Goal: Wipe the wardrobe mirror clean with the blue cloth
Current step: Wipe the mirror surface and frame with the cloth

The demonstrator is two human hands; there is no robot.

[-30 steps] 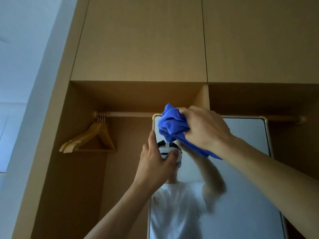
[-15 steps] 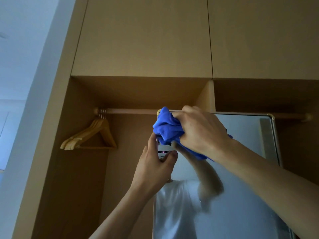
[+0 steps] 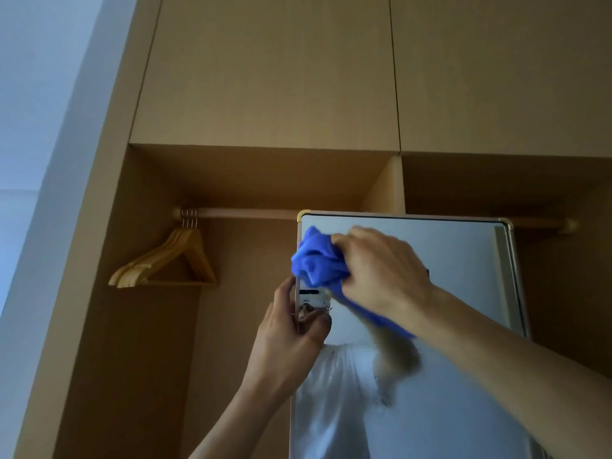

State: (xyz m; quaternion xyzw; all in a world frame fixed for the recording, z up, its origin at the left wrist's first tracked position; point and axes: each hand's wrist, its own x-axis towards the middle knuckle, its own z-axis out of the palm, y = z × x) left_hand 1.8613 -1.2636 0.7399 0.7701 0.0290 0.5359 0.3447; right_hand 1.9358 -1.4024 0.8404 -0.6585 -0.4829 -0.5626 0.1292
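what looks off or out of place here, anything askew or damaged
Nothing is askew or broken. The only oddity is a hazy smear on the mirror below the blue cloth, blurring the reflection there.

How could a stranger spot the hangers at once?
In the open wardrobe, a wooden rail runs under the top cupboards. The hangers dangle at its far left end, left of the mirror. They are the only things seen on the rail, bunched together, pale wood.

— What's in your bkgd?
— You're facing a tan wardrobe (image 3: 139, 359) w/ shut upper doors (image 3: 265, 67); wood hangers (image 3: 172, 256) on the rail (image 3: 248, 213), left bay. Pale wall (image 3: 36, 144) far left, dim light.
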